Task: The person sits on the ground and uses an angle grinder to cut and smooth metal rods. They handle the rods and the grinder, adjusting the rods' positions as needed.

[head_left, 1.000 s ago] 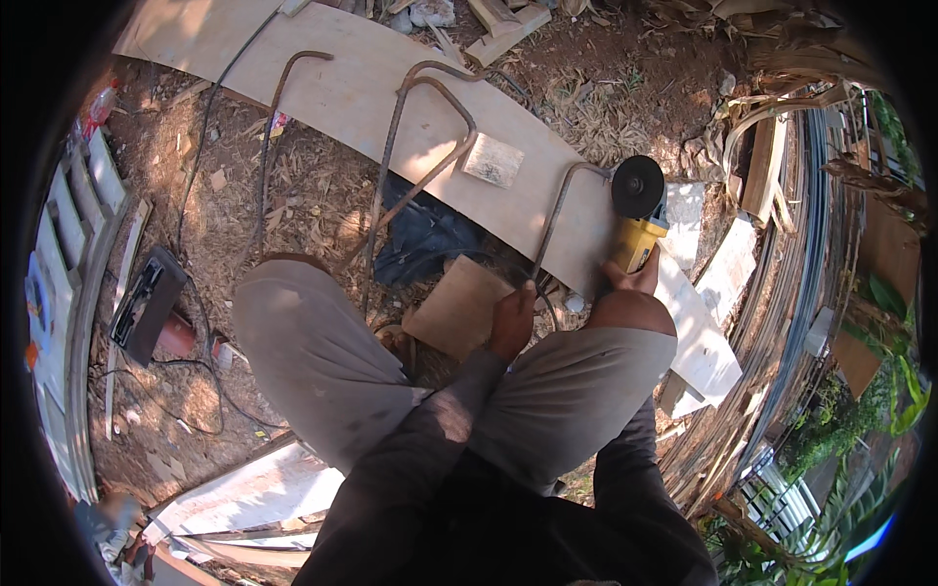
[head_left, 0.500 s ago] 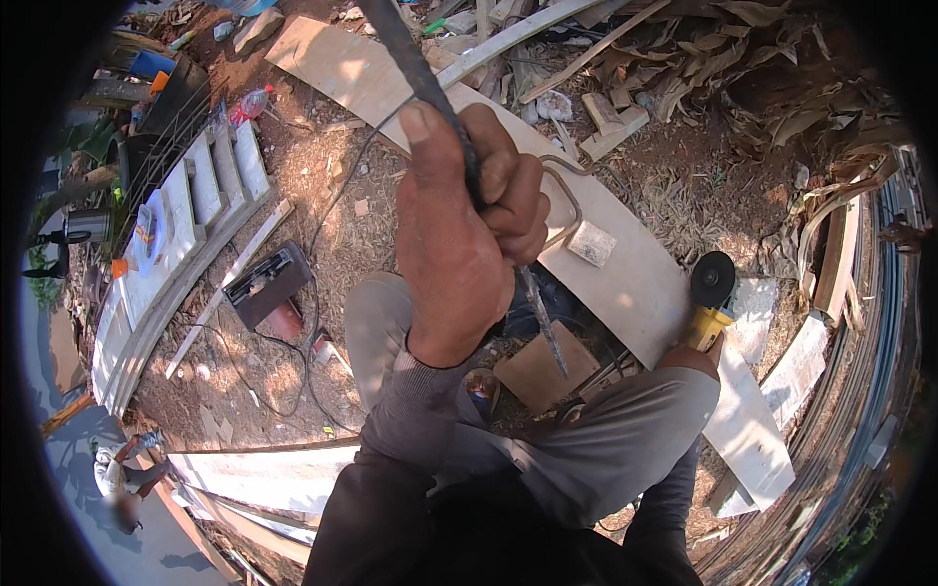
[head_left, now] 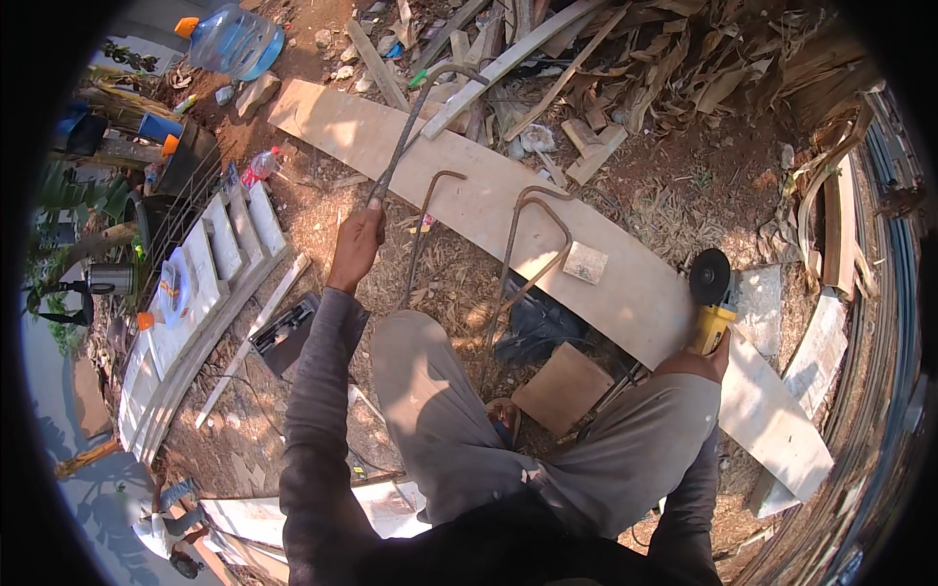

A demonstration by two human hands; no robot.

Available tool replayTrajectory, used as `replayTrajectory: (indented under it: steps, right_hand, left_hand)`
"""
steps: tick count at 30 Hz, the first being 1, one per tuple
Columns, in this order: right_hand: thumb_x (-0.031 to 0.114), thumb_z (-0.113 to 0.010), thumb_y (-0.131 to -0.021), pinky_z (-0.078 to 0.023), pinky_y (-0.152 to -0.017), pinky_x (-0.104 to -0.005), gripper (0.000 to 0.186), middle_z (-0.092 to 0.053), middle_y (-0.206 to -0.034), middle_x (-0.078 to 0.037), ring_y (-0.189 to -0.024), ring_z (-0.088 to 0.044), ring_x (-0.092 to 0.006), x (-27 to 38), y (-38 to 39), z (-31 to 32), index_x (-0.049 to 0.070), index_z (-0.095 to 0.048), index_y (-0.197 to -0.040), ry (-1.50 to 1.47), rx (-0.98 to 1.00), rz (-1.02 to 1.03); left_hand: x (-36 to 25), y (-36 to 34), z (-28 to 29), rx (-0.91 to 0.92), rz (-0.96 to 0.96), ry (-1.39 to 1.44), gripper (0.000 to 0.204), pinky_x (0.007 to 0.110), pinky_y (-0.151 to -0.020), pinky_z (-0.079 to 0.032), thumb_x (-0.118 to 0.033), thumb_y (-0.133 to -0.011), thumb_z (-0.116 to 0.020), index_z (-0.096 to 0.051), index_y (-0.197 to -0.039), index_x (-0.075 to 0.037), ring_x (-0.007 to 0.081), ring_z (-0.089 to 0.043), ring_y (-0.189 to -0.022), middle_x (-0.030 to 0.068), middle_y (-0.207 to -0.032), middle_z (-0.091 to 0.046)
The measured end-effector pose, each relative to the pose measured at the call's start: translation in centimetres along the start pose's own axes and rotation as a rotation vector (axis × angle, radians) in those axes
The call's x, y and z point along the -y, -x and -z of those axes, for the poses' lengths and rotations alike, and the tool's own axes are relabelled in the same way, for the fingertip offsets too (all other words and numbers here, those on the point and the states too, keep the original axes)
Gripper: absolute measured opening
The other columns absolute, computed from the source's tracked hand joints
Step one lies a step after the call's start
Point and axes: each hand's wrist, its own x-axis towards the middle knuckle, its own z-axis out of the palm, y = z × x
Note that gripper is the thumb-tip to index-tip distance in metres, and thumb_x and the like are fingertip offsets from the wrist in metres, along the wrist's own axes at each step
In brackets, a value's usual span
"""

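At ten o'clock, the left hand [head_left: 358,242] closes around a hooked steel bar [head_left: 400,151], which points toward one o'clock; at three o'clock, the right hand [head_left: 721,357] grips a yellow angle grinder [head_left: 716,329] with a black disc [head_left: 709,275]; near twelve o'clock, other bent steel rods [head_left: 511,239] cross a plywood strip [head_left: 635,283]

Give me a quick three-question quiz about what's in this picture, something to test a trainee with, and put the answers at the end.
1. What colour is the body of the grinder in the right hand?
a) green
b) yellow
c) red

2. True or false: the left hand holds a bent rod.

3. Fill in: the small square piece lies on the long tan ____.

Key:
1. b, yellow
2. True
3. board
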Motion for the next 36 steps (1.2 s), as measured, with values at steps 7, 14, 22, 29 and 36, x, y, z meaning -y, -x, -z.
replayTrajectory:
  steps: [7, 14, 22, 29, 36]
  right_hand:
    - [0.003, -0.069, -0.077, -0.05, -0.068, -0.0302, 0.052, -0.062, -0.092, -0.006, -0.078, -0.06, -0.0159, 1.2, 0.1, 0.5, 0.005, -0.052, -0.126, -0.152, 0.13, -0.111]
    - [0.001, -0.069, -0.074, -0.049, -0.072, -0.0284, 0.061, -0.06, -0.094, -0.004, -0.079, -0.059, -0.0161, 3.7, 0.1, 1.1, 0.005, -0.051, -0.132, -0.046, 0.17, -0.086]
    - [0.006, -0.077, -0.07, -0.053, -0.084, -0.0353, 0.071, -0.068, -0.103, -0.011, -0.09, -0.065, -0.0225, 2.7, -0.6, 1.6, 0.003, -0.05, -0.136, 0.045, 0.179, -0.057]
    - [0.009, -0.078, -0.073, -0.053, -0.09, -0.0372, 0.067, -0.068, -0.108, -0.012, -0.097, -0.066, -0.0236, 2.7, -0.5, 2.0, 0.001, -0.052, -0.133, -0.067, 0.245, -0.038]
    - [0.009, -0.077, -0.076, -0.053, -0.091, -0.0358, 0.067, -0.067, -0.113, -0.011, -0.1, -0.065, -0.0207, 2.8, -0.3, 2.1, -0.002, -0.05, -0.136, -0.071, 0.237, -0.033]
  left_hand:
    - [17.2, 2.4, -7.1, 0.015, 0.144, -0.209, 0.044, 0.036, -0.065, -0.044, -0.041, -0.111, -0.047, -0.057, -0.091, -0.004, 0.0186, -0.052, -0.068, 0.0073, -0.077, -0.055]
    - [11.6, 7.6, -13.8, -0.002, -0.129, -0.195, 0.04, 0.042, -0.08, -0.051, -0.033, -0.104, -0.064, -0.059, -0.128, -0.001, 0.0298, -0.063, -0.095, 0.0177, -0.102, -0.062]
    - [8.7, 7.7, -17.2, 0.312, -0.113, -0.23, 0.03, 0.042, -0.069, -0.05, -0.03, -0.102, -0.066, -0.065, -0.095, -0.001, 0.0246, -0.065, -0.075, 0.0141, -0.079, -0.062]
    - [-1.7, 1.5, -7.1, -0.159, -0.199, 0.429, 0.033, 0.023, -0.043, -0.023, -0.034, -0.115, -0.042, -0.047, -0.093, -0.009, 0.0032, -0.029, -0.048, -0.005, -0.063, -0.037]
    - [-8.2, 1.5, -8.0, 0.339, -0.23, 0.283, 0.04, 0.024, -0.046, -0.026, -0.037, -0.115, -0.042, -0.049, -0.09, -0.007, 0.0038, -0.033, -0.05, -0.0031, -0.06, -0.04]
